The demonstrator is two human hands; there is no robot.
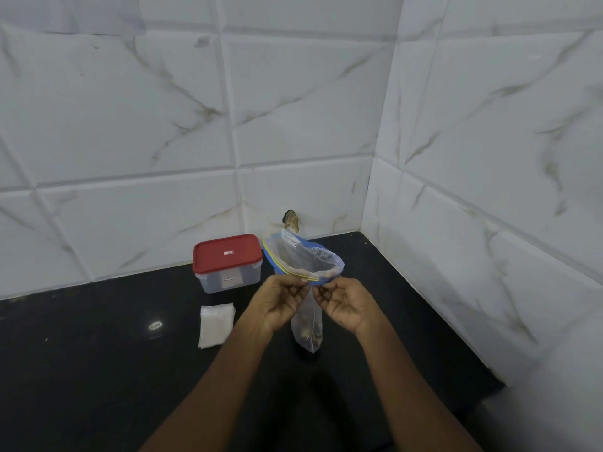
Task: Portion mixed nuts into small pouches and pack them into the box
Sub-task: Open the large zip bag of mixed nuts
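Mid-frame, small clear plastic pouch (pixel 306 321), likely limp and light (bottom-heavy with nuts (pixel 310 337)), pinched at mouth by left hand (pixel 281 301) and right hand (pixel 346 305).

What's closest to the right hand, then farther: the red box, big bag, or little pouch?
1. little pouch: pinched by the right hand.
2. big bag: just behind it.
3. red box: farther left, by the wall.
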